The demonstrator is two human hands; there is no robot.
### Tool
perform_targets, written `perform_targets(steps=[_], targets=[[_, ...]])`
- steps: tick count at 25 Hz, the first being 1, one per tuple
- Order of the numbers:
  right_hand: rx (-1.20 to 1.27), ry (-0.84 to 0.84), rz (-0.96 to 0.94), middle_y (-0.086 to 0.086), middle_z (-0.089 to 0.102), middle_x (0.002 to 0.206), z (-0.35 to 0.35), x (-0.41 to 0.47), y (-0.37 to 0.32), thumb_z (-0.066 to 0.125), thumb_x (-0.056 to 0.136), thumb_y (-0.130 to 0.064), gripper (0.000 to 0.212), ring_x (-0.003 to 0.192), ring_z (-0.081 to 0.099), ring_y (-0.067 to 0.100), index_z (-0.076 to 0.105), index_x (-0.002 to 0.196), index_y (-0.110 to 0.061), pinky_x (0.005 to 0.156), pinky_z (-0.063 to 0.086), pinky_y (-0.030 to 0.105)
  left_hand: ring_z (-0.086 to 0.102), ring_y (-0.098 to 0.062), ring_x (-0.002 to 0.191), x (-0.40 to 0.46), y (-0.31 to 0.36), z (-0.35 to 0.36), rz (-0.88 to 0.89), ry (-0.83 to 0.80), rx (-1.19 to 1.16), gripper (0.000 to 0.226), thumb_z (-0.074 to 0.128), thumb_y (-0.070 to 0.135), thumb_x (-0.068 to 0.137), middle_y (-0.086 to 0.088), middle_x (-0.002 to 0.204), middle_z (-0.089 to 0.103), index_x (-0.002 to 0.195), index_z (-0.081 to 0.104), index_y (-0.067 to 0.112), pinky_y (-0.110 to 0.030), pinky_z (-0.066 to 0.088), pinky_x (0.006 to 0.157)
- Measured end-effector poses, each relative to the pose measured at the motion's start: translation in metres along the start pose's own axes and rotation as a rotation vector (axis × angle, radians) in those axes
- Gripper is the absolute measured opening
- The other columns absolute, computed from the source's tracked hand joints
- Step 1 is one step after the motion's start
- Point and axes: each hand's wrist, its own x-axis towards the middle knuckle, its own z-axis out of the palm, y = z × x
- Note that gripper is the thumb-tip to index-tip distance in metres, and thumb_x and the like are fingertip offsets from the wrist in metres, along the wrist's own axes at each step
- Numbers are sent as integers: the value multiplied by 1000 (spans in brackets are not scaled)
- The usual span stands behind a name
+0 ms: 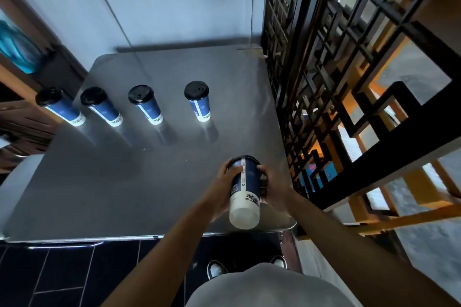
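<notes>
- Holding the blue paper cup [244, 189] tilted: white base toward the camera, dark rim end up and away toward the far edge of the steel table [124, 182], long axis along that line.
- Held in the air over the table's near right corner, with the base close to the near edge.
- Reaching forward with both bare forearms, converging over that corner.
- Wrapping the left hand [223, 189] round the cup's left side, thumb across the upper wall beside the seam strip.
- Clasping the right side with the right hand [273, 185], fingers curled near the rim end; beside its palm something dark, too unclear to name.
- Gripping snugly from both sides, with no gap to the wall.
- Farther out, across the middle of the table, 4 lidded cups [146, 104] upright in 1 row, well apart from the held one.
- Along the table's right edge, a black lattice screen [336, 82].
</notes>
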Motion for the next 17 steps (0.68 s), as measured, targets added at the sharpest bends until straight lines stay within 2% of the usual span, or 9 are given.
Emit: perform_targets(steps=[3,5,7,9,11,13,14,15,17], targets=[[17,17,-34,14,55,85,5,-6,-4,48,97,-35,30,72,55,27,56,95,-6,63,48,35,70,-42,90,1,-1,-7,-38,-36,46,57,68,35,92,-33,128,61,143,44,25,-56,59,81],[48,22,-104,13,55,84,6,-10,-9,42,99,-25,24,72,54,25,55,92,-7,63,47,35,71,-42,87,-4,-1,-11,-117,-41,120,66,70,44,90,-35,125,63,143,40,18,-52,60,75],[94,-44,-178,13,56,85,5,-17,-12,34,100,-16,24,75,54,25,55,93,-8,66,47,36,73,-35,81,-11,-1,-16,-175,-75,257,78,70,60,84,-31,113,71,133,50,3,-42,61,71],[166,-127,-189,13,59,83,0,-24,-17,29,100,-13,31,75,56,26,59,92,-7,68,47,36,74,-27,76,-15,-1,-22,-154,-94,475,84,72,76,70,-19,100,78,118,65,8,-35,60,68],[94,-140,-180,10,64,79,-4,-33,-28,27,102,-22,41,73,59,22,63,88,-7,69,44,34,72,-19,73,-18,-2,-28,-87,-68,681,73,80,72,60,-2,88,79,108,70,19,-34,57,69],[-137,-122,-228,1,61,68,-2,-42,-40,29,106,-37,51,63,54,15,61,75,-11,66,38,33,71,-12,76,-18,-4,-31,-9,-77,825,58,88,56,58,9,85,76,105,68,29,-27,56,68],[-268,-139,-268,-1,57,66,2,-46,-46,30,106,-41,53,63,51,14,59,73,-12,67,37,34,70,-10,78,-18,-5,-32,28,-66,909,59,89,54,56,12,87,75,105,65,31,-24,55,66],[-384,-152,-296,-1,57,73,6,-49,-49,31,106,-42,51,69,52,14,62,81,-10,72,40,36,70,-9,80,-18,-6,-31,69,-28,999,63,89,56,53,13,90,74,106,61,34,-23,52,65],[-530,-120,-312,1,59,105,16,-50,-49,33,107,-39,45,99,57,15,66,119,-11,95,43,36,68,-9,80,-17,-7,-27,180,59,1161,71,83,66,49,15,98,70,108,54,38,-23,48,64]])
